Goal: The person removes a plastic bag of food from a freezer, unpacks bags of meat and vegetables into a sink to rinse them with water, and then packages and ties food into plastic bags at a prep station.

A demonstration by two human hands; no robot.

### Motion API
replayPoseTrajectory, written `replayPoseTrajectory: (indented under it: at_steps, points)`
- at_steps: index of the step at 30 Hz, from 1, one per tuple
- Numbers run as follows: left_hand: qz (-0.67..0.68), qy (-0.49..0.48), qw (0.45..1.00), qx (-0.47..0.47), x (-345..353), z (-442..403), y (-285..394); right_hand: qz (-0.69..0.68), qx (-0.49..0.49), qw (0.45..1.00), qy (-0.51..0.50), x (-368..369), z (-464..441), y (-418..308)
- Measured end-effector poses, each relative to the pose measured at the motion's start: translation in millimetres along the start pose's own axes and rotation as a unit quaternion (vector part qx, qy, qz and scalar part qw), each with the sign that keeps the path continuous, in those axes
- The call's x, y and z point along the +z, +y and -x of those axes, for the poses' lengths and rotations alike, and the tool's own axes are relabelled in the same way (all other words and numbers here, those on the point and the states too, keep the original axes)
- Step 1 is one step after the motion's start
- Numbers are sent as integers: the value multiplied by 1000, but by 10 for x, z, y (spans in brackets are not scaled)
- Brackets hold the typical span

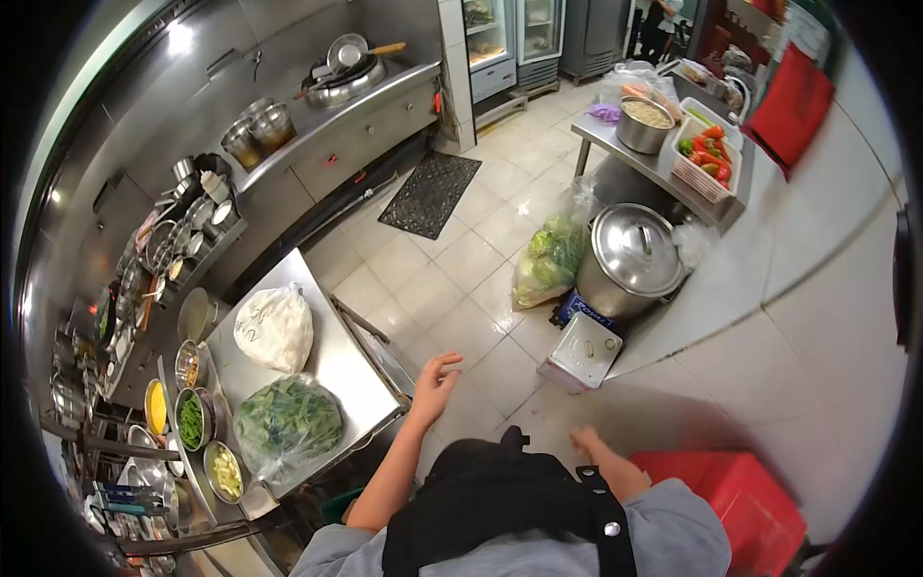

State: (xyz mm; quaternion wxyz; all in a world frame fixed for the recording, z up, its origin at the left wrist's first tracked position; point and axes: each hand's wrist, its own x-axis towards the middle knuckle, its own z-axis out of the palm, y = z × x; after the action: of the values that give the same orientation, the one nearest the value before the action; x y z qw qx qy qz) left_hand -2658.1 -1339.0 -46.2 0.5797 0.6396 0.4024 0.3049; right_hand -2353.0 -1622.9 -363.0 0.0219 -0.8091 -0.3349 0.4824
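Note:
My left hand is raised over the tiled floor, beyond the right edge of the steel table. Its fingers are apart and hold nothing. My right hand hangs low in front of me, near a red plastic container; it is blurred and its fingers cannot be made out. On the steel table lie a clear bag of leafy greens and a white filled plastic bag. Bowls of chopped green vegetables and pale yellow pieces stand along the table's left side.
A large lidded pot, a bag of green vegetables and a square metal tin stand on the floor ahead to the right. Behind them, a side table bears a basket of peppers. A black mat lies farther off.

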Motion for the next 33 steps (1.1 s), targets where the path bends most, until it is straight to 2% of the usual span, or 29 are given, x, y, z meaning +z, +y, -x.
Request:
replayPoseTrajectory:
  at_steps: [1,2,3,5,7,9,10,11,12,14,15,17,18,19,20,23,25,26,27,28,29,30,31,32,33]
  points:
    - [4,5,1000,-11,-58,-58,24,43,-33,998,37,-262,-259,-159]
    - [21,33,999,-31,-119,-119,49,86,-126,968,200,-489,-377,-378]
    - [38,61,996,-50,-186,-230,52,48,-63,969,235,-702,-742,-601]
    - [50,88,993,-53,-328,-436,-63,-20,-42,992,113,-1246,-1276,-1025]
    - [83,142,985,-48,-462,-659,-173,-126,-107,971,172,-1520,-1837,-1292]
    - [87,153,983,-60,-575,-1013,-155,-291,-103,943,124,-1991,-1532,-1812]
    - [63,156,980,-105,-630,-1232,-103,-370,-96,918,104,-2274,-1279,-2160]
    - [42,160,975,-149,-658,-1480,-51,-354,-69,928,93,-2382,-1303,-2142]
    - [44,152,975,-154,-677,-1748,-2,-339,-42,937,80,-2494,-1317,-2134]
    - [37,144,986,-77,-741,-2396,93,-274,27,961,30,-2619,-1419,-1888]
    - [40,138,987,-75,-774,-2760,136,-242,49,969,7,-2619,-1552,-1691]
    - [42,105,993,-30,-819,-3459,235,-232,85,969,26,-2707,-1489,-1603]
    - [38,96,994,-29,-841,-3808,320,-286,128,949,15,-2698,-1511,-1538]
    - [22,84,996,16,-862,-4171,425,-341,169,925,5,-2710,-1574,-1534]
    - [8,72,995,66,-871,-4544,530,-353,166,921,10,-2775,-1638,-1671]
    - [-52,45,994,79,-892,-5494,774,-417,210,884,22,-3043,-1924,-2004]
    - [-68,53,992,88,-949,-6042,484,-415,197,888,14,-3311,-2341,-2300]
    - [-167,63,981,70,-1048,-6243,87,-403,176,898,-29,-3448,-2679,-2408]
    - [-267,76,959,51,-1166,-6407,-395,-361,108,923,-81,-3502,-3197,-2360]
    - [-339,94,934,63,-1279,-6452,-1040,-313,64,947,-44,-3680,-3561,-2618]
    - [-337,65,937,-62,-1330,-6349,-1351,-257,23,966,-2,-3862,-3912,-2888]
    - [-369,72,920,-111,-1424,-6144,-1892,-199,-12,979,43,-4049,-4258,-3165]
    - [-412,-30,869,-271,-1549,-5932,-2255,-99,-57,990,81,-4413,-4339,-3634]
    - [-382,-31,856,-348,-1658,-5564,-2627,-80,0,996,27,-4737,-4458,-4086]
    - [-367,-68,823,-429,-1684,-5271,-2607,-21,-136,978,158,-4803,-4806,-4281]
